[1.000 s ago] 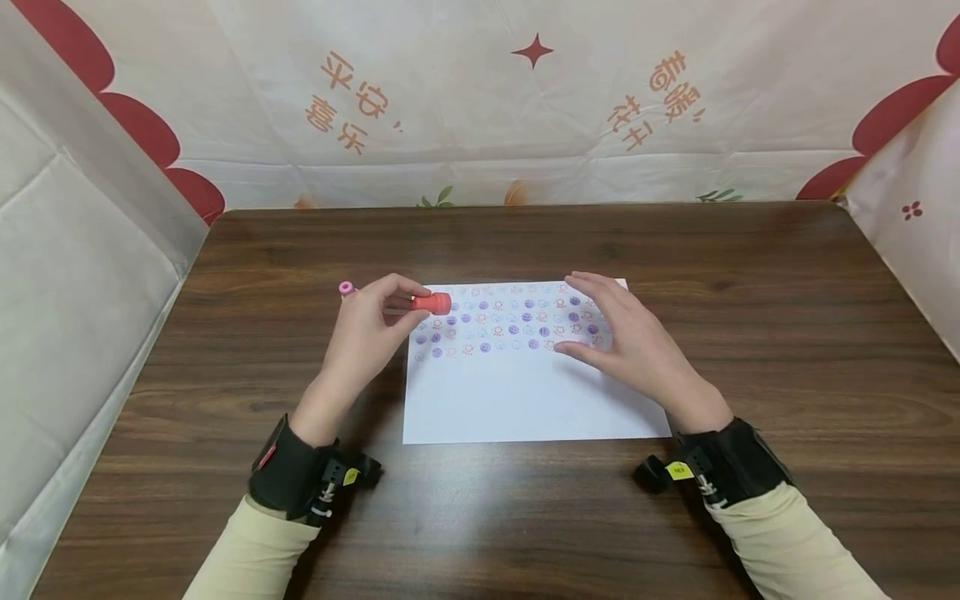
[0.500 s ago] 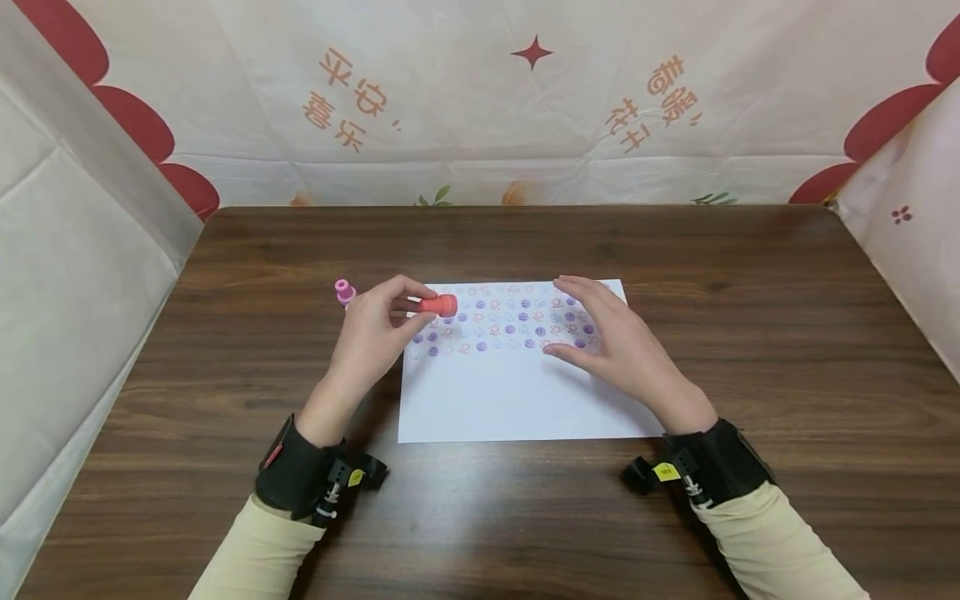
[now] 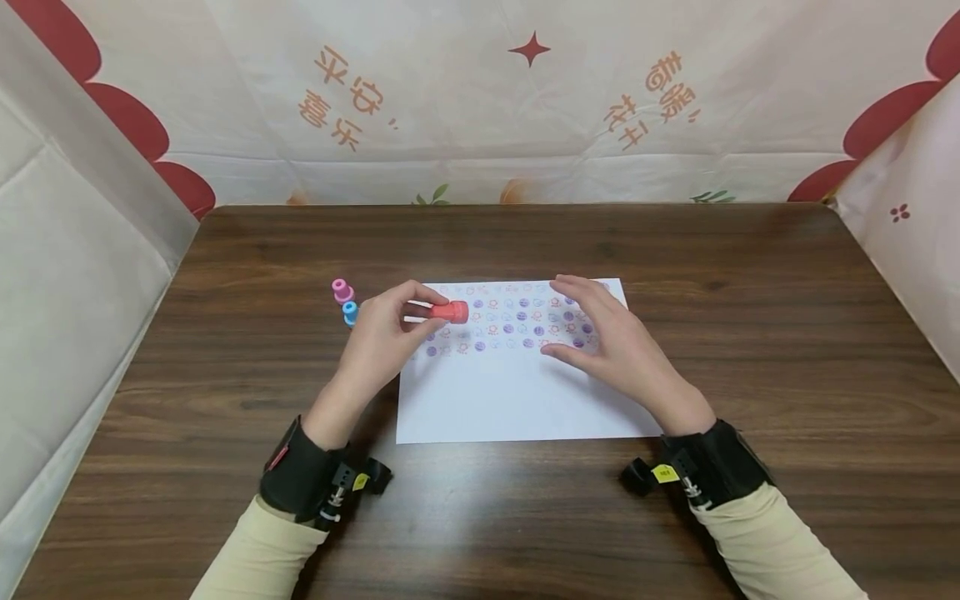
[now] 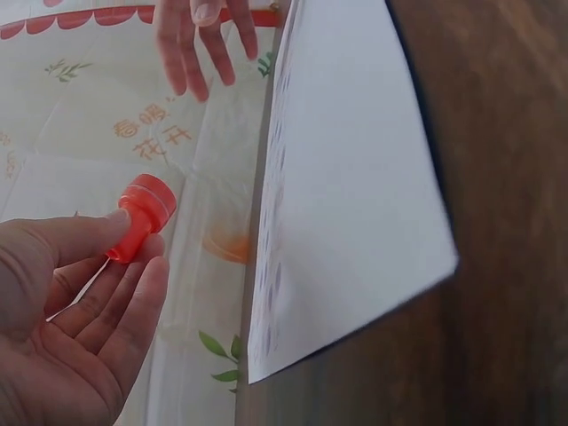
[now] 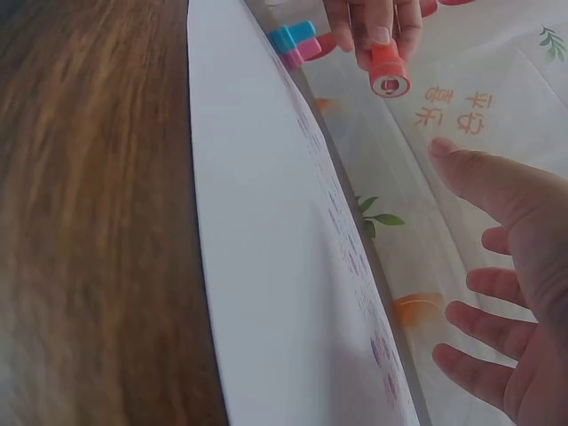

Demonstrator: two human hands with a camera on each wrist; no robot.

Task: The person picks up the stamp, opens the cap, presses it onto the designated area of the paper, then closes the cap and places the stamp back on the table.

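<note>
My left hand (image 3: 384, 333) pinches a red stamp (image 3: 452, 312) between thumb and fingers, above the left part of a white sheet of paper (image 3: 510, 400). In the right wrist view the stamp's round printing face (image 5: 390, 86) points toward the right hand. Rows of small purple, red and blue prints cover the upper part of the sheet. My right hand (image 3: 630, 350) hovers over the sheet's right side, thumb and fingers spread apart, holding nothing. Left of the left hand stand a pink stamp (image 3: 342, 291) and a blue stamp (image 3: 350, 313), the blue one partly hidden.
The brown wooden table (image 3: 225, 375) extends around the sheet on all sides. A white printed cloth (image 3: 465, 100) hangs behind the table's far edge, and more cloth hangs at the left and right sides.
The left hand has moved right with the red stamp, which is now farther over the sheet. The blue stamp has come into view beside the pink one. The right hand has barely moved.
</note>
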